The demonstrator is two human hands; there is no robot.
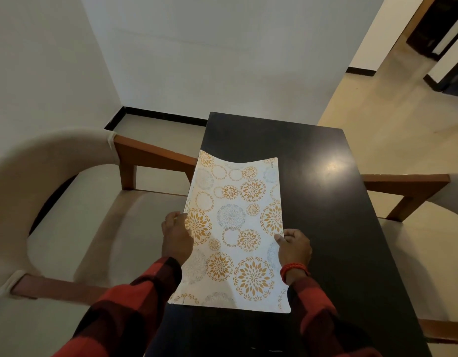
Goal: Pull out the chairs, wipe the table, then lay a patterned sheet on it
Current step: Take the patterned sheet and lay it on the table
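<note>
both hands [176,237] grip the sheet's [235,228] side edges.

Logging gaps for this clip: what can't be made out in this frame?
Head view:
- Small print at the patterned sheet's far right corner: too small.
- Right chair: cut off by the frame edge.
- Table's near end: hidden by the sleeves.
- Left hand's fingertips: hidden under the sheet's edge.

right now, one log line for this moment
step: laying sheet | patterned sheet: curled, above table | left hand: grips left edge | right hand: grips right edge
</note>
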